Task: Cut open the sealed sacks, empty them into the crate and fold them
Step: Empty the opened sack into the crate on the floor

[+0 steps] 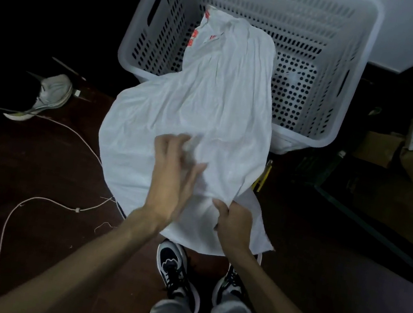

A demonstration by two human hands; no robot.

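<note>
The right hand (234, 227) grips the near end of the sack (193, 115). The left hand (172, 178), blurred, seems to rest open-fingered on the cloth. The sack's far end hangs inside the crate (352, 71). Best to raise the near end high and shake.

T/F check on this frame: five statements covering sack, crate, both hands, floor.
1. The white sack reaches over the near rim of the crate, with its red-printed end inside. True.
2. The right hand grips the sack's near edge. True.
3. The left hand holds a knife. False: the left hand lies on the sack with fingers spread and has no tool in it.
4. The crate is blue with solid walls. False: it is white and perforated.
5. A string lies on the floor left of the sack. True.
</note>
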